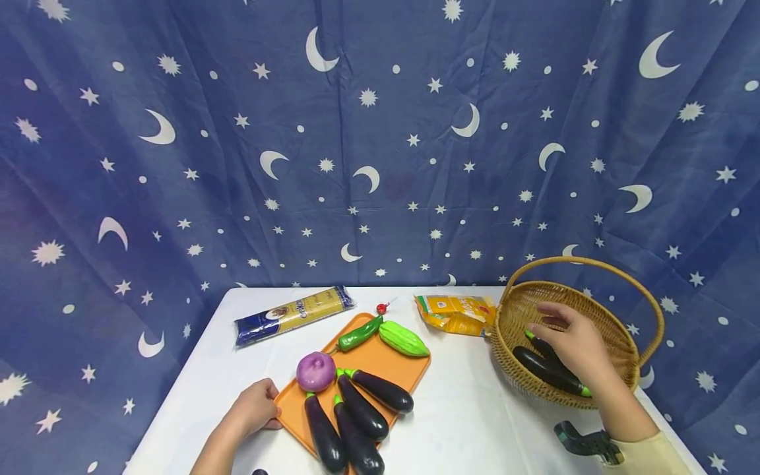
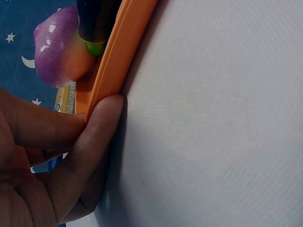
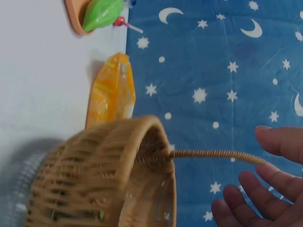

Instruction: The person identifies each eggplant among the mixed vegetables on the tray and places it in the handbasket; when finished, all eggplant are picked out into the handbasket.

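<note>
My left hand (image 1: 251, 408) pinches the near left edge of an orange tray (image 1: 371, 359), with thumb and fingertips on its rim in the left wrist view. On the tray lie several eggplants (image 1: 323, 432), a purple onion (image 1: 316, 371), a green pepper (image 1: 360, 333) and a bumpy light-green gourd (image 1: 404, 338). Over the wicker basket (image 1: 594, 309), my right hand (image 1: 572, 340) has its fingers spread loosely and holds nothing. Below that hand, dark eggplants (image 1: 547, 369) lie inside the basket. The right wrist view shows the open fingers (image 3: 255, 194) beside the basket's handle.
A blue and yellow pasta packet (image 1: 297, 315) lies at the back left of the white table (image 1: 463, 415). Behind the tray is a red lollipop (image 1: 382, 308). An orange packet (image 1: 457, 313) touches or nearly touches the basket's left side. A starry blue curtain (image 1: 380, 145) hangs behind.
</note>
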A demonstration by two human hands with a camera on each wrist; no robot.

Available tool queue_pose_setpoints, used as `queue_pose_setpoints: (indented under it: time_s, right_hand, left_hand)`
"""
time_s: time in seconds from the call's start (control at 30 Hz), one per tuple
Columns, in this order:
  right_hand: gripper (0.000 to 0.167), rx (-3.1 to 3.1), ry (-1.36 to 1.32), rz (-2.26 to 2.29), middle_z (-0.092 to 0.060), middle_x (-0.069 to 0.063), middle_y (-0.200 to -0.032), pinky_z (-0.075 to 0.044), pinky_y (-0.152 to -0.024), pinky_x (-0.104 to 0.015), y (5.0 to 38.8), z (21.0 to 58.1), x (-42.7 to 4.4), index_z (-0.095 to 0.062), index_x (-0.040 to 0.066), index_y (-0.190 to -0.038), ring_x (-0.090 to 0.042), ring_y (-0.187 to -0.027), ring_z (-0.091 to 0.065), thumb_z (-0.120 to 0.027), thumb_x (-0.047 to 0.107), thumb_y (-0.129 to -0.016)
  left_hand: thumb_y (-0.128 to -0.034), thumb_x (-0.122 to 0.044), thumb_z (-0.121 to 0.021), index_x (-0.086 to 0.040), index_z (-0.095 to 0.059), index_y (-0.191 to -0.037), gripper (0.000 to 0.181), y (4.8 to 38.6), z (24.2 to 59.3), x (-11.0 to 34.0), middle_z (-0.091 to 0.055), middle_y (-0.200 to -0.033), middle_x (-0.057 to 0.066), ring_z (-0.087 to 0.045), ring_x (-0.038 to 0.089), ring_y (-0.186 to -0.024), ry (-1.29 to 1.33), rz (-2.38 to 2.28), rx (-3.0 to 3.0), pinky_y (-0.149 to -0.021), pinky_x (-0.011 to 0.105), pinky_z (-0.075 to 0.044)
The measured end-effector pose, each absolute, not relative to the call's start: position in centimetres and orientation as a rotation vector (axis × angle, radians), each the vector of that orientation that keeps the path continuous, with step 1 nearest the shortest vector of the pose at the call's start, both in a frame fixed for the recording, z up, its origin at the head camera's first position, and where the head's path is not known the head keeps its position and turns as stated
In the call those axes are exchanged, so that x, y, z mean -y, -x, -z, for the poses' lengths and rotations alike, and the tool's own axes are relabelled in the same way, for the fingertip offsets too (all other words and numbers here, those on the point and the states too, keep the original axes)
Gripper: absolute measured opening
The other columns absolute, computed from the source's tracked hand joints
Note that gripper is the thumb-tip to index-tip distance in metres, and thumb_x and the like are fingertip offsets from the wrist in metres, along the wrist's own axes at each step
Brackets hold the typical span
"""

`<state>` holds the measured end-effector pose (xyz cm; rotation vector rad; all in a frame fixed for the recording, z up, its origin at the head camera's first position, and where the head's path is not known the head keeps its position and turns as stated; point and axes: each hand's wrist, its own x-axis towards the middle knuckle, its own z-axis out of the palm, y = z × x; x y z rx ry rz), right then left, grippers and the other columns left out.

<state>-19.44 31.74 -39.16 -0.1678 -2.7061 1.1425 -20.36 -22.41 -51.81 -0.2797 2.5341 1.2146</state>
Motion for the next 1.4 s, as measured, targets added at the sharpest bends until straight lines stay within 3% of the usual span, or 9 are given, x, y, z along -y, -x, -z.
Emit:
queue_pose_setpoints:
  time_s: [0.2, 0.27, 0.5, 0.57, 0.9, 1.4]
  right_hand:
    - [0.061, 2.681, 0.045, -1.175, -0.058, -0.023, -0.134, -0.055, -0.080, -0.024, 19.8, 38.7, -30.3, -0.054, 0.000, -0.139, -0.040, -0.120, -0.056, -0.073, 0.034, -0.092]
    - [0.062, 2.686, 0.032, -1.186, -0.058, -0.023, -0.135, -0.053, -0.078, -0.019, 19.8, 38.6, -29.8, -0.053, 0.001, -0.139, -0.039, -0.120, -0.056, -0.073, 0.035, -0.092]
    - [0.059, 2.718, 0.019, -1.217, -0.056, -0.024, -0.136, -0.056, -0.092, -0.050, 20.4, 38.6, -28.3, -0.053, 0.002, -0.140, -0.041, -0.123, -0.054, -0.072, 0.031, -0.093]
    - [0.059, 2.721, 0.001, -1.227, -0.056, -0.024, -0.136, -0.055, -0.093, -0.052, 20.7, 38.7, -27.9, -0.053, 0.002, -0.140, -0.041, -0.123, -0.054, -0.072, 0.031, -0.093]
    - [0.057, 2.744, 0.013, -1.269, -0.060, -0.018, -0.134, -0.057, -0.092, -0.045, 21.8, 39.8, -25.1, -0.056, 0.004, -0.137, -0.037, -0.121, -0.057, -0.077, 0.027, -0.089]
    - [0.054, 2.740, -0.039, -1.378, -0.059, -0.020, -0.134, -0.056, -0.094, -0.048, 22.4, 40.5, -21.8, -0.058, 0.004, -0.135, -0.038, -0.121, -0.057, -0.078, 0.022, -0.088]
  left_hand:
    - [-0.0770, 0.012, -0.064, 0.000, -0.057, -0.092, 0.020, 20.2, 51.8, 22.4, -0.055, -0.079, 0.012, -0.062, 0.018, -0.060, 0.269, -1.222, -2.563, -0.055, 0.027, -0.059]
    - [-0.0767, 0.013, -0.064, 0.001, -0.056, -0.091, 0.020, 20.1, 51.9, 22.4, -0.055, -0.078, 0.012, -0.061, 0.018, -0.059, 0.259, -1.232, -2.569, -0.055, 0.027, -0.059]
    - [-0.0766, 0.012, -0.064, 0.000, -0.056, -0.090, 0.020, 20.0, 52.0, 22.5, -0.055, -0.078, 0.012, -0.061, 0.017, -0.059, 0.236, -1.235, -2.582, -0.054, 0.027, -0.059]
    - [-0.0768, 0.012, -0.064, 0.000, -0.055, -0.090, 0.020, 20.0, 51.9, 22.5, -0.055, -0.078, 0.012, -0.061, 0.017, -0.058, 0.243, -1.230, -2.581, -0.054, 0.027, -0.058]
    - [-0.0768, 0.012, -0.065, -0.002, -0.056, -0.089, 0.021, 20.0, 51.9, 22.4, -0.056, -0.080, 0.012, -0.061, 0.018, -0.060, 0.257, -1.234, -2.562, -0.055, 0.027, -0.059]
    - [-0.0761, 0.013, -0.064, -0.001, -0.055, -0.089, 0.022, 19.9, 51.9, 22.4, -0.054, -0.080, 0.012, -0.061, 0.018, -0.059, 0.243, -1.233, -2.585, -0.054, 0.026, -0.058]
